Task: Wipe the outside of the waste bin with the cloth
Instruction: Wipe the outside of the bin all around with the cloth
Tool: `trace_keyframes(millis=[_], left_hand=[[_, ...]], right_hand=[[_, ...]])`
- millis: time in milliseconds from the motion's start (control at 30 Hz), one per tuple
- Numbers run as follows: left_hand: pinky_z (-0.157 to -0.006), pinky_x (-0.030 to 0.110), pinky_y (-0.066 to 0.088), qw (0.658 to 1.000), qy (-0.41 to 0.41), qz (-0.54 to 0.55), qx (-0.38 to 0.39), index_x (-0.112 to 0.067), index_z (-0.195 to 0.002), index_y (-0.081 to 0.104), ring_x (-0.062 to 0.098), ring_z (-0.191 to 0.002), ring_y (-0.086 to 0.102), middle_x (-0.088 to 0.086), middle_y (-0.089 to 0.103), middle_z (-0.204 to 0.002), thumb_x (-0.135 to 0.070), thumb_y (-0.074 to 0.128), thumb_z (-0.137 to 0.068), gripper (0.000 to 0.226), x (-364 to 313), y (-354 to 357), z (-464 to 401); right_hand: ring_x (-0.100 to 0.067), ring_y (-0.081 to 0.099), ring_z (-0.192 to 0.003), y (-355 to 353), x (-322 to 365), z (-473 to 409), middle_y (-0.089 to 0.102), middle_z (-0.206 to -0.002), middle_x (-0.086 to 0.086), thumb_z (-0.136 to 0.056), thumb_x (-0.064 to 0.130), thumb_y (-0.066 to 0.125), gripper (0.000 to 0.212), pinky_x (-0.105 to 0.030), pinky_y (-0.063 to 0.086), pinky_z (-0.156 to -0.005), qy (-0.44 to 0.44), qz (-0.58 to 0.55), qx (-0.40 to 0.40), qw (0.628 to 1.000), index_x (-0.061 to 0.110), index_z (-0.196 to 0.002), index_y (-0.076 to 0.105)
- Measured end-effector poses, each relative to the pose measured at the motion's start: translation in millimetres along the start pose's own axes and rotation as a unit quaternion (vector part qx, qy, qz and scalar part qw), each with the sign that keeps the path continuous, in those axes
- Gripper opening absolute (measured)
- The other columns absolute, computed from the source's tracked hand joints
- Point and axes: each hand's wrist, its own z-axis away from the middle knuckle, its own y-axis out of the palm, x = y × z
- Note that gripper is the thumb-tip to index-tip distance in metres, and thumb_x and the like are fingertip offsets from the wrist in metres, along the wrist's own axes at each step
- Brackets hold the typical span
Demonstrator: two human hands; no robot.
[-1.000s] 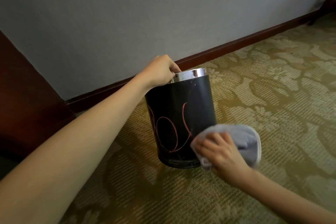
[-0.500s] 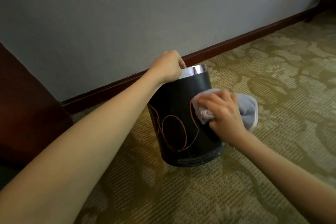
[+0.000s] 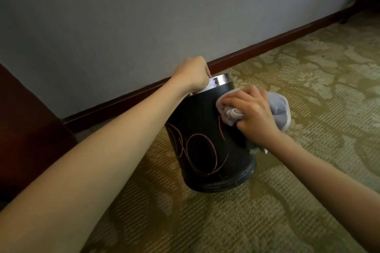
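Observation:
A black round waste bin (image 3: 203,146) with thin copper swirl lines and a shiny metal rim stands on the carpet, tilted away from me so its base shows. My left hand (image 3: 193,75) grips the rim at the top left. My right hand (image 3: 254,114) presses a bunched grey cloth (image 3: 277,107) against the bin's upper right side. Part of the cloth hangs below my wrist.
Patterned olive carpet (image 3: 308,80) covers the floor. A grey wall (image 3: 144,16) with a dark wooden skirting board (image 3: 267,46) runs just behind the bin. A dark wooden piece of furniture (image 3: 26,125) stands at the left edge.
My right hand has carried the cloth up the bin's side from near the base to the upper part. The bin has tilted further away. The left hand keeps its hold on the rim.

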Motion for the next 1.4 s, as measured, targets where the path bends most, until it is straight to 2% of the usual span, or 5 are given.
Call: trace_keyframes(millis=[367, 633, 900, 1267, 1400], left_hand=[[-0.062, 0.024, 0.044, 0.999, -0.003, 0.038, 0.028, -0.018, -0.104, 0.072, 0.016, -0.072, 0.059, 0.004, 0.069, -0.087, 0.002, 0.045, -0.084, 0.038, 18.2, -3.8, -12.9], [-0.102, 0.028, 0.034, 0.989, 0.065, 0.076, 0.104, -0.020, -0.122, 0.061, 0.008, -0.114, 0.049, -0.005, 0.059, -0.122, -0.015, 0.043, -0.098, 0.031, 61.2, -24.7, 13.0], [-0.090, 0.033, 0.044, 0.989, 0.023, 0.144, 0.032, -0.028, -0.078, 0.064, 0.008, -0.090, 0.060, -0.007, 0.067, -0.084, -0.007, 0.045, -0.094, 0.033, 84.1, -3.8, 30.0], [-0.062, 0.022, 0.039, 0.998, -0.018, 0.060, 0.002, -0.020, -0.085, 0.070, 0.007, -0.062, 0.053, -0.006, 0.060, -0.069, -0.008, 0.051, -0.091, 0.023, 56.1, -8.4, 27.5], [-0.068, 0.024, 0.042, 0.999, -0.028, 0.035, 0.000, -0.017, -0.097, 0.071, 0.008, -0.067, 0.056, -0.006, 0.061, -0.074, -0.009, 0.052, -0.091, 0.022, 58.2, -14.9, 31.1]], right_hand=[[-0.023, 0.052, -0.092, 23.8, 2.2, 101.8, 0.070, -0.098, 0.008, -0.063, 0.005, 0.077, 0.036, -0.044, 0.043, -0.066, -0.016, 0.008, 0.048, 0.999, 0.014, -0.098, 0.075], [-0.020, 0.051, -0.092, 24.2, -1.1, 106.5, 0.069, -0.096, 0.011, -0.070, 0.010, 0.069, 0.027, -0.040, 0.041, -0.067, -0.004, -0.012, 0.033, 0.999, 0.016, -0.095, 0.075], [-0.018, 0.046, -0.090, 30.3, 3.0, 108.5, 0.070, -0.096, 0.009, -0.064, 0.003, 0.067, 0.031, -0.040, 0.039, -0.066, 0.016, -0.001, 0.007, 1.000, 0.014, -0.091, 0.076], [-0.016, 0.048, -0.090, 33.1, -0.9, 115.4, 0.064, -0.097, 0.016, -0.059, -0.019, 0.066, 0.051, -0.046, 0.038, -0.079, 0.183, -0.120, -0.012, 0.976, 0.018, -0.094, 0.073], [-0.013, 0.048, -0.088, 38.3, 3.8, 112.6, 0.065, -0.093, 0.017, -0.060, -0.022, 0.060, 0.054, -0.048, 0.040, -0.077, 0.219, -0.158, -0.007, 0.963, 0.021, -0.091, 0.072]])
